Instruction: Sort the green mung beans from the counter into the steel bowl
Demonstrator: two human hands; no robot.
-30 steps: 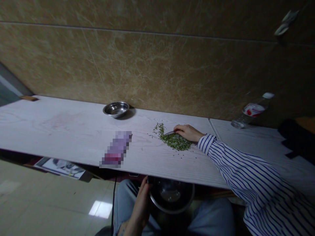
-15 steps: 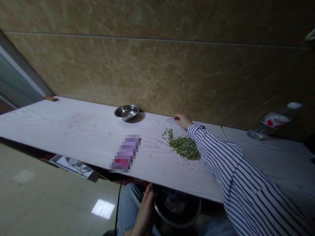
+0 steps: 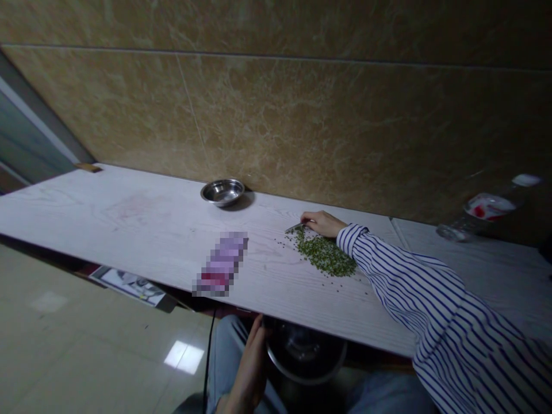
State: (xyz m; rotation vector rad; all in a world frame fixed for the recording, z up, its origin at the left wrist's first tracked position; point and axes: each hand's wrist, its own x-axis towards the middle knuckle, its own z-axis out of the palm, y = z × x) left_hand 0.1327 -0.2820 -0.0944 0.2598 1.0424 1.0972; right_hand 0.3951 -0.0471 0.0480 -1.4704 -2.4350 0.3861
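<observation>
Small green beans, which look like mung beans (image 3: 325, 256), lie in a loose spread on the white wooden table (image 3: 142, 238). My right hand (image 3: 321, 223) is closed on a thin, flat, pale piece (image 3: 295, 227), its edge down at the far left end of the beans. I cannot make out exactly what this piece is. Below the table's front edge, my left hand (image 3: 254, 359) is closed on the left rim of a dark, shiny metal bowl (image 3: 307, 380). The tabletop hides the far side of that bowl.
A small steel bowl (image 3: 222, 193) stands near the wall, left of the beans. A purple and red blurred packet (image 3: 223, 263) lies near the front edge. To the right, a clear plastic bottle (image 3: 485, 208) with a red and white label leans near the wall.
My right hand has come back from near the wall toward the beans, and the thin piece has turned to meet their far edge. My left hand keeps hold of the metal bowl.
</observation>
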